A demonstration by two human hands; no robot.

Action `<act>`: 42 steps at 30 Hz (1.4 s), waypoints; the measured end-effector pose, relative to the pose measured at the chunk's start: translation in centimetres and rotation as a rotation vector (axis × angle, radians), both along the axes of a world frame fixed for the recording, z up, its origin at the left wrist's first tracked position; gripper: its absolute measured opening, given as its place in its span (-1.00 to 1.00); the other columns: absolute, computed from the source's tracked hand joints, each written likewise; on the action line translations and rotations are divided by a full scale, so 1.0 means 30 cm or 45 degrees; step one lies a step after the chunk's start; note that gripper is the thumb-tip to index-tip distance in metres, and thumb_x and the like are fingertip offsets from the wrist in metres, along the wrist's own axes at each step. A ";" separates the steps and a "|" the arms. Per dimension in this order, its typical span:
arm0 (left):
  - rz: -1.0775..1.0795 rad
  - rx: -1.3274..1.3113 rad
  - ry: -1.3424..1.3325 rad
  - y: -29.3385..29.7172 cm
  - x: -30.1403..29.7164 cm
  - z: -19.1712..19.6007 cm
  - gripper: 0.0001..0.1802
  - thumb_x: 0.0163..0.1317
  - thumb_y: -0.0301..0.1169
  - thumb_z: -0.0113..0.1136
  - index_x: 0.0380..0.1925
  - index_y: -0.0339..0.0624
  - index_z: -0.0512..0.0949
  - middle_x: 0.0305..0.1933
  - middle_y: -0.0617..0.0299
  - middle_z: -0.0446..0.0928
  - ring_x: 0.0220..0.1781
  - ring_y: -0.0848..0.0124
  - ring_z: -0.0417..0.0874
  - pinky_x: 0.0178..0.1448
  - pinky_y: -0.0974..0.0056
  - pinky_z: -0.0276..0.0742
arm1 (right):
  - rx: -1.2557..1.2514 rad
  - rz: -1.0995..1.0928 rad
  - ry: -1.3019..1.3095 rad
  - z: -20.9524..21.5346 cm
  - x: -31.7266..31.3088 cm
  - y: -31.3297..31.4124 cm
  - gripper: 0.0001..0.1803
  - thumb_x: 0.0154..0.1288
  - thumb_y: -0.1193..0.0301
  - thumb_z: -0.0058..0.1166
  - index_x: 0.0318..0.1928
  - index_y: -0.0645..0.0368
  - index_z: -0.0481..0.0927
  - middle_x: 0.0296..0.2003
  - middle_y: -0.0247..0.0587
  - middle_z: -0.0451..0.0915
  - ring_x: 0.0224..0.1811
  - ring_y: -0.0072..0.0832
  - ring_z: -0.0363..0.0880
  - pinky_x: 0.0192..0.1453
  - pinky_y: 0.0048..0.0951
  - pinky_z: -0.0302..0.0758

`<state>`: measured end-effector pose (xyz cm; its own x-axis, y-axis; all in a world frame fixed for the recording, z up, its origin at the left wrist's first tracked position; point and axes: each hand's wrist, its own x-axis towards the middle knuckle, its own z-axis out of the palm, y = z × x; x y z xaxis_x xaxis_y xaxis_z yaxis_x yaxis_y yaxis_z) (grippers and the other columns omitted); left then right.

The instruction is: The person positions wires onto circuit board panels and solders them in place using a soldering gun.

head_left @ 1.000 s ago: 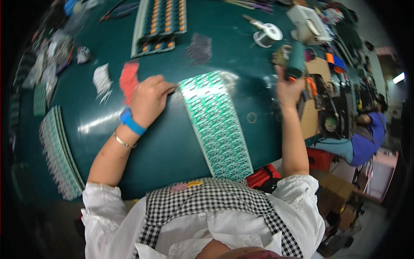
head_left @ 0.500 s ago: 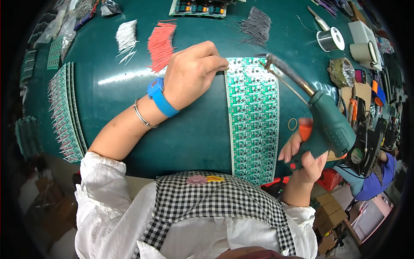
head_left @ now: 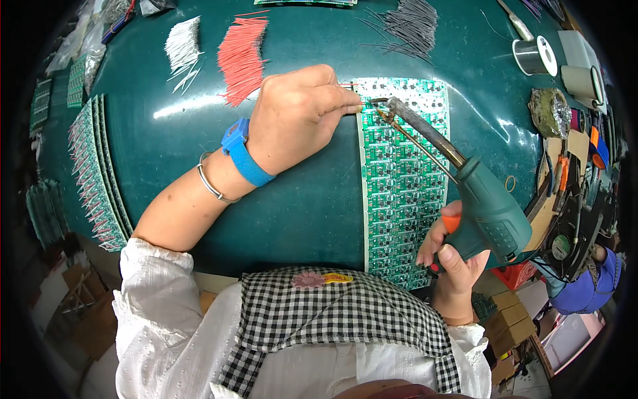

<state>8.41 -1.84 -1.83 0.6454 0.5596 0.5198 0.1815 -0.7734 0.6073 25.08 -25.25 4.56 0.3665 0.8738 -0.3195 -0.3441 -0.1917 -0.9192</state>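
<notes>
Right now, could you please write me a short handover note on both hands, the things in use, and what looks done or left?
Left hand: pinching a thin wire piece at the top left corner of the circuit board panel.
Right hand: grip closed on the green soldering gun, tip over the panel's top left, close to the left fingertips.
Supplies: red wires, white wires, grey wires and solder spool lie along the top of the green mat.
Done: cannot tell which joints are soldered.
Left: probably the rest of the panel.
</notes>
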 end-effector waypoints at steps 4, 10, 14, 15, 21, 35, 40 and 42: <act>-0.001 0.018 -0.004 -0.003 -0.002 0.003 -0.84 -0.13 -0.59 0.36 -0.49 -0.12 0.68 -0.55 0.22 0.48 -0.53 0.24 0.58 -0.50 0.22 0.50 | -0.026 -0.022 -0.012 -0.003 -0.006 0.003 -0.39 0.15 0.34 0.30 0.04 0.44 0.27 -0.47 -0.16 0.41 -0.63 -0.47 0.44 -0.58 -0.42 0.50; -0.003 0.016 -0.003 -0.006 0.000 0.008 -0.84 -0.14 -0.62 0.32 -0.50 -0.12 0.67 -0.55 0.22 0.50 -0.53 0.24 0.58 -0.50 0.22 0.51 | -0.001 -0.022 -0.038 -0.018 -0.003 0.010 -0.48 0.16 0.37 0.28 -0.04 0.40 0.30 -0.45 -0.13 0.41 -0.61 -0.45 0.45 -0.57 -0.42 0.51; 0.002 0.013 0.017 -0.009 0.001 0.018 -0.84 -0.14 -0.61 0.32 -0.51 -0.12 0.66 -0.56 0.22 0.50 -0.54 0.24 0.58 -0.50 0.22 0.51 | -0.005 -0.027 -0.047 -0.025 -0.006 0.007 -0.53 0.17 0.38 0.27 -0.09 0.38 0.31 -0.44 -0.11 0.40 -0.61 -0.45 0.46 -0.57 -0.43 0.51; -0.002 0.031 0.025 -0.009 0.000 0.019 -0.82 -0.14 -0.62 0.38 -0.48 -0.13 0.68 -0.57 0.22 0.50 -0.57 0.30 0.56 -0.52 0.28 0.47 | -0.006 -0.026 -0.047 -0.025 -0.006 0.007 -0.53 0.17 0.38 0.27 -0.09 0.38 0.31 -0.44 -0.11 0.40 -0.61 -0.45 0.46 -0.57 -0.43 0.51; 0.004 0.079 0.051 -0.010 -0.003 0.017 -0.80 -0.14 -0.62 0.43 -0.46 -0.14 0.70 -0.58 0.22 0.50 -0.61 0.36 0.53 -0.55 0.33 0.41 | 0.003 0.035 -0.069 -0.023 0.002 0.015 -0.57 0.16 0.39 0.25 -0.14 0.35 0.29 -0.45 -0.10 0.38 -0.62 -0.46 0.44 -0.59 -0.43 0.51; -0.004 0.090 0.085 -0.008 -0.004 0.018 -0.80 -0.14 -0.61 0.43 -0.45 -0.14 0.69 -0.57 0.22 0.50 -0.59 0.33 0.55 -0.54 0.31 0.43 | -0.006 -0.011 0.021 -0.002 0.015 0.010 -0.33 0.13 0.36 0.27 0.12 0.49 0.25 -0.49 -0.17 0.42 -0.66 -0.48 0.45 -0.63 -0.43 0.50; -0.006 0.100 0.086 -0.006 -0.004 0.017 -0.79 -0.15 -0.61 0.44 -0.45 -0.15 0.69 -0.56 0.21 0.50 -0.54 0.31 0.61 -0.52 0.32 0.47 | -0.029 0.009 0.010 -0.007 0.016 0.012 -0.34 0.14 0.36 0.27 0.12 0.49 0.26 -0.47 -0.16 0.43 -0.64 -0.48 0.46 -0.61 -0.43 0.51; -0.005 0.096 0.085 -0.006 -0.004 0.018 -0.79 -0.15 -0.62 0.44 -0.44 -0.15 0.69 -0.56 0.21 0.50 -0.54 0.32 0.61 -0.51 0.32 0.48 | -0.007 0.033 0.008 -0.016 0.021 0.012 -0.35 0.15 0.37 0.26 0.12 0.49 0.26 -0.47 -0.17 0.43 -0.65 -0.48 0.46 -0.61 -0.43 0.51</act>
<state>8.31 -2.03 -1.30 0.6823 0.5177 0.5162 0.2163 -0.8174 0.5339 25.71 -24.88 4.08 0.3418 0.8813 -0.3264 -0.3445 -0.2057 -0.9160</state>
